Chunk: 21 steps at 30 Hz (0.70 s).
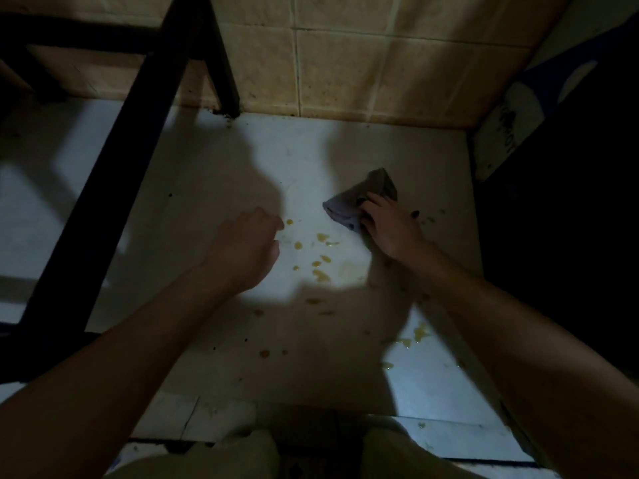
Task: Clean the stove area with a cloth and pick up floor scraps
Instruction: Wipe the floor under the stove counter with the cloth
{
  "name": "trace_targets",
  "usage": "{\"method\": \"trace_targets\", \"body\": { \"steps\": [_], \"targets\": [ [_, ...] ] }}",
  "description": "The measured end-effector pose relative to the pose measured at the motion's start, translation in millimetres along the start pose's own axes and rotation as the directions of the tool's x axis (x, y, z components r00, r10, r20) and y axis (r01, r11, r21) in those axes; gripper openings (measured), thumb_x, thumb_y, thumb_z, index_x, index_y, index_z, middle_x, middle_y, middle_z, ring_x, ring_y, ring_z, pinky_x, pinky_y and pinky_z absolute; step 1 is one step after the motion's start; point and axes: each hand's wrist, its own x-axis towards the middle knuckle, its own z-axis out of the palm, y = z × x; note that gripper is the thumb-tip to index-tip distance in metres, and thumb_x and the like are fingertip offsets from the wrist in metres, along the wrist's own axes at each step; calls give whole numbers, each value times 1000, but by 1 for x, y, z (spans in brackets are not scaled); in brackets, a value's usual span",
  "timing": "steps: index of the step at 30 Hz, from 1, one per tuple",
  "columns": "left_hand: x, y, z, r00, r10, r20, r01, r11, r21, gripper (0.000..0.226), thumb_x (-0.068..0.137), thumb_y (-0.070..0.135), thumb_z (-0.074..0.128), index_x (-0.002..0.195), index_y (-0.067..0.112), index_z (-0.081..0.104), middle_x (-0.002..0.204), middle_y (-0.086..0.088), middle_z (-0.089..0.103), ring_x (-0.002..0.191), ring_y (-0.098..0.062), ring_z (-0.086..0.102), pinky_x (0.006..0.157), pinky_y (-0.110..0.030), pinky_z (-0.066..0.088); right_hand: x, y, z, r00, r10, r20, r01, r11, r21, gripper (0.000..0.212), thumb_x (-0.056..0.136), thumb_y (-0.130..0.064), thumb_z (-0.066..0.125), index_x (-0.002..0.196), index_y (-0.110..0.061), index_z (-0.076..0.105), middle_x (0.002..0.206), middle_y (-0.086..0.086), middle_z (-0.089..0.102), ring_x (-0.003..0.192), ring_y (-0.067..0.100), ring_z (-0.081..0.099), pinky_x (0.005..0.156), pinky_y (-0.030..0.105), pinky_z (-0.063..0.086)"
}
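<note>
A grey cloth [359, 197] lies crumpled on the pale floor tile [214, 188], and my right hand [389, 226] presses on its near edge with the fingers curled over it. Yellow-orange drops and smears [320, 267] dot the tile between my hands and trail toward the lower right [416, 335]. My left hand [247, 248] hovers low over the floor left of the drops, its fingers curled in toward the thumb; whether it pinches a scrap I cannot tell.
A black metal frame leg [114, 188] slants across the left side, with another leg [223, 63] standing at the wall. A beige tiled wall [345, 63] runs along the back. A dark object with a blue and white panel [508, 133] borders the right. My knees [249, 458] are at the bottom.
</note>
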Motion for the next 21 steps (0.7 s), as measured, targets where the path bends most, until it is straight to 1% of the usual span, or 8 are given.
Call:
{"method": "trace_targets", "body": {
  "steps": [3, 6, 9, 13, 15, 17, 21],
  "targets": [
    [2, 5, 1, 1000, 10, 17, -10, 1000, 3, 34, 92, 21, 51, 125, 16, 55, 124, -10, 54, 109, -29, 52, 95, -40, 40, -16, 17, -2, 996, 85, -24, -85, 996, 27, 33, 98, -17, 44, 128, -9, 51, 147, 11, 39, 129, 33, 40, 109, 44, 34],
    [-1, 6, 6, 999, 2, 34, -2, 1000, 17, 34, 92, 20, 50, 126, 16, 55, 125, -10, 53, 111, -29, 52, 98, -40, 38, -35, 38, -2, 988, 139, -65, -135, 989, 62, 34, 95, -12, 49, 128, -7, 53, 147, 13, 40, 131, 33, 39, 111, 42, 32],
    [-4, 3, 9, 998, -27, 62, 26, 1000, 13, 34, 94, 21, 48, 127, 18, 53, 127, -8, 52, 114, -28, 50, 98, -38, 37, -52, 57, -2, 972, 225, -74, -216, 970, 115, 36, 95, -9, 48, 130, -5, 51, 147, 14, 39, 134, 32, 36, 113, 43, 29],
    [-7, -1, 12, 996, -35, 87, 33, 999, 31, 34, 95, 20, 45, 128, 19, 50, 128, -7, 50, 115, -25, 48, 100, -37, 35, -68, 59, 3, 958, 263, -116, -242, 955, 168, 35, 94, -8, 49, 128, -1, 52, 143, 17, 43, 132, 34, 39, 112, 42, 30],
    [-9, -3, 14, 995, -28, 94, 23, 998, 51, 34, 95, 20, 43, 129, 19, 50, 128, -7, 50, 114, -26, 49, 100, -38, 36, -72, 53, 5, 957, 266, -119, -241, 952, 190, 35, 94, -9, 51, 128, -1, 53, 143, 16, 43, 131, 34, 40, 111, 42, 31],
    [-14, -4, 16, 995, -18, 96, 13, 998, 57, 35, 95, 19, 42, 129, 17, 50, 127, -8, 52, 112, -26, 50, 100, -39, 37, -73, 44, 9, 967, 236, -99, -215, 958, 188, 36, 94, -9, 52, 129, -3, 53, 144, 14, 43, 133, 32, 39, 112, 41, 30],
    [-23, -5, 14, 996, -30, 81, 27, 999, 40, 32, 96, 18, 43, 127, 16, 52, 124, -9, 54, 109, -27, 52, 97, -41, 40, -65, 16, 17, 993, 105, -58, -95, 984, 154, 30, 95, -12, 51, 123, -3, 57, 144, 14, 43, 133, 30, 38, 111, 38, 27]
  ]
}}
